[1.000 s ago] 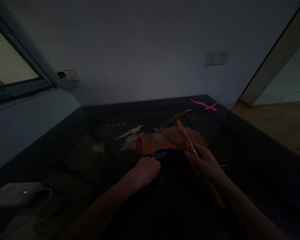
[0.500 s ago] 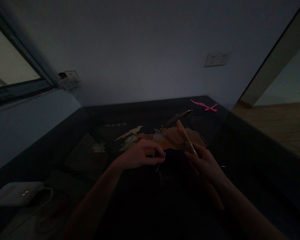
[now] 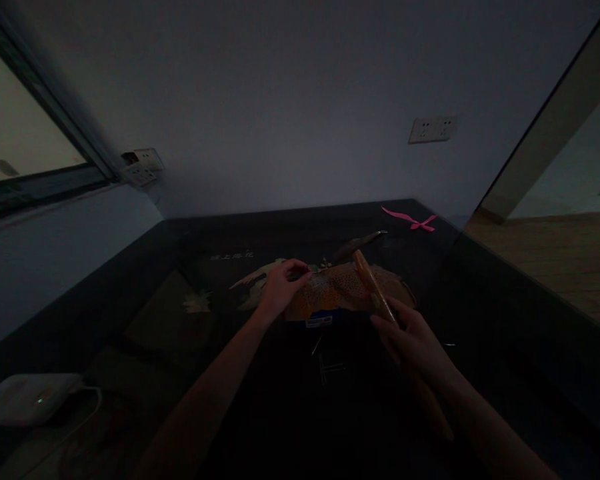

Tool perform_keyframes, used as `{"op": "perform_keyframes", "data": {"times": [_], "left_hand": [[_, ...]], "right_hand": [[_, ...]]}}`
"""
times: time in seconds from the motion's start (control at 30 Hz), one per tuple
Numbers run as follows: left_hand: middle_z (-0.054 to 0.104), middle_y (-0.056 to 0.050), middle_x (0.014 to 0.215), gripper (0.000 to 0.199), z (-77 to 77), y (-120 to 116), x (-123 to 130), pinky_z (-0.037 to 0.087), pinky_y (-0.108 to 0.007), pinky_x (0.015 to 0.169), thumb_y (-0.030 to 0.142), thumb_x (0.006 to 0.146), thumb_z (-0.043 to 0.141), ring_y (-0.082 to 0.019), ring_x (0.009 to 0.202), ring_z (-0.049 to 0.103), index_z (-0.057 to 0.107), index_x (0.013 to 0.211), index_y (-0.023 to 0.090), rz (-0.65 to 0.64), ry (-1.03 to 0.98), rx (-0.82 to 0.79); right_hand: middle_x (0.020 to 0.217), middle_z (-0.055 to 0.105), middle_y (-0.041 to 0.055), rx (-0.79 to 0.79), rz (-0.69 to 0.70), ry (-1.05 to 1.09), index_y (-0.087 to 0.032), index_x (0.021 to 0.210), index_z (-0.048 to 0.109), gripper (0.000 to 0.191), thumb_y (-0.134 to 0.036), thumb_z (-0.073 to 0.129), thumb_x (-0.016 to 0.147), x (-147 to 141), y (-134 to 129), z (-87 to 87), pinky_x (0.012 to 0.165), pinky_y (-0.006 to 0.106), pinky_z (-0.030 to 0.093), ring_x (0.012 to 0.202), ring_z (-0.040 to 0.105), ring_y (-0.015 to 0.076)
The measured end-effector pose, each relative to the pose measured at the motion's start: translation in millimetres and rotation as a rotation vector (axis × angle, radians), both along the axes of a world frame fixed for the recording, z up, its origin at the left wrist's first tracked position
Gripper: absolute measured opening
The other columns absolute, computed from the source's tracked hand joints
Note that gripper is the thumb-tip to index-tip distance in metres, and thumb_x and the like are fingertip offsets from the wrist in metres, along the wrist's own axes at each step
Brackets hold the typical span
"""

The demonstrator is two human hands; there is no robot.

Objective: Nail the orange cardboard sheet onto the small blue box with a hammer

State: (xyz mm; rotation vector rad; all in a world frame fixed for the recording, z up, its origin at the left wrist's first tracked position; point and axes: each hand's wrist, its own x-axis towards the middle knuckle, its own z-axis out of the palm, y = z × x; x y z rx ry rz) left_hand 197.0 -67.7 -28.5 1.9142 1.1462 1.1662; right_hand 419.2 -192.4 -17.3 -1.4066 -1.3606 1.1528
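Observation:
My right hand (image 3: 415,337) is closed around a long wooden stick (image 3: 375,287), which slants up and away over the table. Just beyond its upper end lies a dark, narrow tool (image 3: 363,243) with a pale tip. My left hand (image 3: 283,283) has its thumb and finger pinched together at the back left edge of a brown, dotted, curved piece (image 3: 343,287). What sits in that pinch is too small and dim to make out. A blue label (image 3: 320,321) shows at the piece's front edge. Nearer me, a thin metal needle-like rod (image 3: 317,345) rests on the dark table.
The dark table (image 3: 215,230) bears a bird-and-flower picture and pale lettering. A pink ribbon (image 3: 410,219) lies at the back right. At the left front is a white box (image 3: 35,400) with a cable. The wall behind carries a socket (image 3: 433,129).
My left hand has moved away from me, from beside the thin rod to the back edge of the dotted piece, uncovering the blue label. My right hand still grips the stick.

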Motion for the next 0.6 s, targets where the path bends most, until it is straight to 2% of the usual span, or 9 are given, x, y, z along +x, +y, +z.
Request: {"op": "perform_keyframes", "data": {"times": [0.27, 0.5, 0.6], "left_hand": [[0.065, -0.002, 0.080, 0.008, 2.0, -3.7, 3.1, 0.050, -0.026, 0.073, 0.019, 0.074, 0.058, -0.013, 0.076, 0.062, 0.062, 0.080, 0.015, 0.006, 0.105, 0.016], [0.064, -0.001, 0.078, 0.008, 1.0, -5.8, 2.6, 0.049, -0.026, 0.072, 0.018, 0.074, 0.057, -0.013, 0.075, 0.062, 0.061, 0.080, 0.015, -0.003, 0.110, 0.044], [0.065, -0.002, 0.078, 0.007, -0.6, -5.6, 2.1, 0.050, -0.026, 0.072, 0.016, 0.074, 0.057, -0.013, 0.075, 0.062, 0.061, 0.079, 0.015, -0.002, 0.105, 0.041]], "right_hand": [[0.044, 0.040, -0.0106, 0.001, -0.002, 0.037, -0.016, 0.106, 0.052, 0.037, -0.040, 0.056, 0.077, -1.0, 0.0, -0.1, 0.031, 0.017, 0.025, 0.031, 0.033, 0.0055], [0.044, 0.039, -0.0111, 0.003, 0.013, -0.004, -0.015, 0.105, 0.051, 0.037, -0.040, 0.055, 0.078, -3.1, -0.3, -0.7, 0.031, 0.017, 0.026, 0.031, 0.033, 0.0062], [0.048, 0.042, -0.0093, 0.016, 0.044, -0.049, -0.016, 0.107, 0.051, 0.037, -0.039, 0.055, 0.078, 0.6, 1.4, 6.7, 0.032, 0.018, 0.030, 0.034, 0.037, 0.0070]]}}
